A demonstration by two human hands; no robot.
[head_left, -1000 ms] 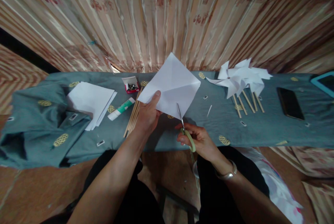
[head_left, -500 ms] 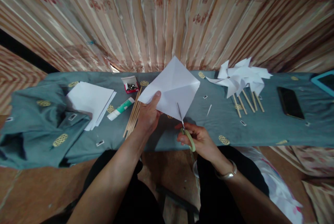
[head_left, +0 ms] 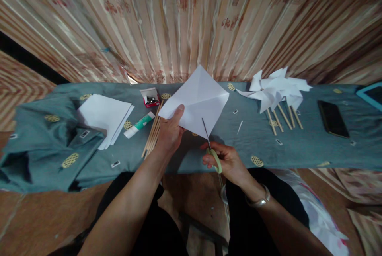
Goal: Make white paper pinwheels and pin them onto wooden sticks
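Creased white square paper sheet (head_left: 198, 98): my left hand (head_left: 169, 133) grips its left side; my right hand (head_left: 229, 161) holds light-green-handled metal scissors (head_left: 217, 160), blades at the sheet's near corner.

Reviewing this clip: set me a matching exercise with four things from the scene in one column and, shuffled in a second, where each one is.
Column one:
1. scissors
2. sheet of paper
3. white-and-green tube
4. phone

Column two:
A. between the paper stack and the loose sticks
B. in the right hand
C. right of the pinwheels
D. in the left hand

Right pairs: 1-B; 2-D; 3-A; 4-C
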